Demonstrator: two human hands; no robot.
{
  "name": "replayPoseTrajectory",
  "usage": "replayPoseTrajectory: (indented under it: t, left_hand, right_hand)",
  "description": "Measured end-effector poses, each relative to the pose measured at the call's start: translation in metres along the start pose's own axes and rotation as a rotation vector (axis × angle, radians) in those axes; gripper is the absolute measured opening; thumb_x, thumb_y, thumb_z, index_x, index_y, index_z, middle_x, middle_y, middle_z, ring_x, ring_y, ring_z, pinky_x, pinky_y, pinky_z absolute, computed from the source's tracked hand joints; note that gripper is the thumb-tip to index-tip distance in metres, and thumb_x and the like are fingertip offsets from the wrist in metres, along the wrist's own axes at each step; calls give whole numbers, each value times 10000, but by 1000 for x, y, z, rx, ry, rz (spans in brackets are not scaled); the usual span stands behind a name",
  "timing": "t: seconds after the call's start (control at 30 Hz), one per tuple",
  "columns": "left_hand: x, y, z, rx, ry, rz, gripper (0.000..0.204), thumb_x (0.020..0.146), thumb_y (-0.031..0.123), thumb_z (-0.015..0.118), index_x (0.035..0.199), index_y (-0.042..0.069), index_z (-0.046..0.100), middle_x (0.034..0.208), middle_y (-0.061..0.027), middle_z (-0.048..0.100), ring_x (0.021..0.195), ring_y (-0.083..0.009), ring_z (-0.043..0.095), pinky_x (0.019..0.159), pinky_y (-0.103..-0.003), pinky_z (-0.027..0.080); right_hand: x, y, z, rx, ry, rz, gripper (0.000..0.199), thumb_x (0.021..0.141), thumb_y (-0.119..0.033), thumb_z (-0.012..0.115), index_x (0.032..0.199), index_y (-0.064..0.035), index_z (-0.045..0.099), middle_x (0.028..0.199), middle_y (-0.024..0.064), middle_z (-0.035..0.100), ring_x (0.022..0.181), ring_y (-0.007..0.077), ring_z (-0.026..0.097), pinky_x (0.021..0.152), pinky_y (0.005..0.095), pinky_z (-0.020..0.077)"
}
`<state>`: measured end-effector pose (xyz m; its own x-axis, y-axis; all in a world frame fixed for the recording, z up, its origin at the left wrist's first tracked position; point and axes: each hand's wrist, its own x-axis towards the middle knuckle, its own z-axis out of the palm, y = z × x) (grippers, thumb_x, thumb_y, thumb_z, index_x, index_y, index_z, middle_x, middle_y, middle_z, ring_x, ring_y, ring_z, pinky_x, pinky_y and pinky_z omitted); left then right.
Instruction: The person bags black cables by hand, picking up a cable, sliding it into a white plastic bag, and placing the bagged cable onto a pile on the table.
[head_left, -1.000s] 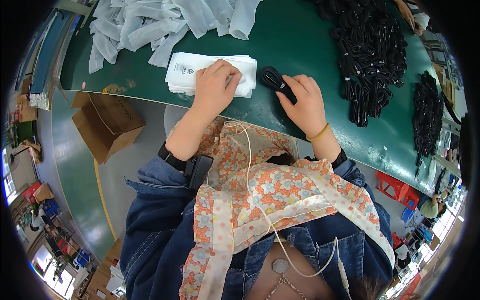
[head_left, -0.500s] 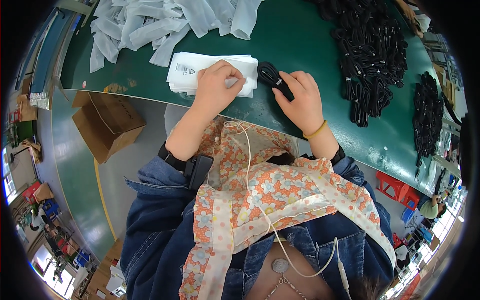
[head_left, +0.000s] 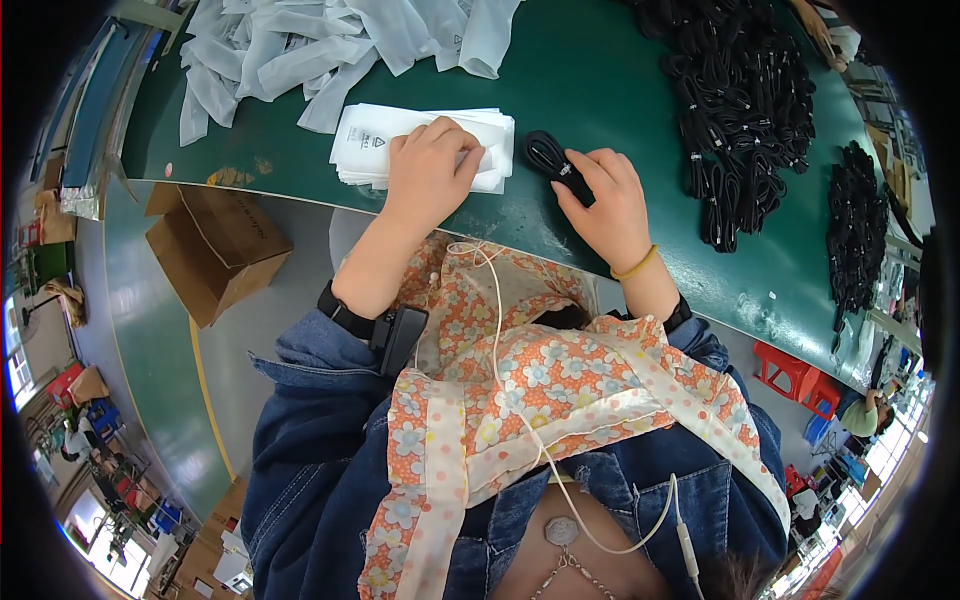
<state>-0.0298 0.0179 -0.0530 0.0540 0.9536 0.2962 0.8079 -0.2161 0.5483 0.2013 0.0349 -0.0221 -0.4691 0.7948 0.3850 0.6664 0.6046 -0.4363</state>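
Note:
A stack of flat white plastic sleeves [head_left: 362,143] lies near the table's front edge. On its right part rests my left hand [head_left: 432,172], thumb and fingers pinched together at the top sleeve's open end. My right hand [head_left: 608,200] grips a coiled black cable [head_left: 546,152] between thumb and fingers, just right of the stack and apart from it. The cable's looped end points up and left, toward the sleeves. What lies under my left fingers is partly hidden.
Filled translucent sleeves [head_left: 310,60] lie heaped at the far left. A big pile of coiled black cables [head_left: 735,110] covers the far right, with a smaller cable pile [head_left: 855,235] beyond it. Below the table's left edge stands an open cardboard box [head_left: 215,250]. Another person's hand [head_left: 815,25] shows top right.
My right hand has moved slightly right with the cable, widening its gap from the stack. My left hand has shifted a little left, its fingers drawn closer over the top sleeve.

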Motion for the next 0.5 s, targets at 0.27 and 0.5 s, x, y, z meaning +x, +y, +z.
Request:
replayPoseTrajectory:
  t: [0.27, 0.5]
  left_hand:
    - [-1, -3, 0, -183, -14, -95, 82, 804, 173, 660, 792, 98, 627, 836, 9, 588, 758, -199, 590, 769, -363, 355]
    - [-3, 3, -1, -225, 31, -82, 77, 826, 172, 649, 824, 100, 620, 843, 13, 583, 722, -184, 587, 782, -355, 346]
  right_hand:
    - [10, -15, 3, 12, 18, -61, 359, 681, -86, 740, 1019, -13, 642, 880, 97, 570, 793, 276, 551, 700, 366, 459]
    - [12, -20, 9, -39, -12, -130, 385, 673, -90, 737, 1039, -30, 634, 879, 84, 558, 783, 269, 545, 702, 373, 450]
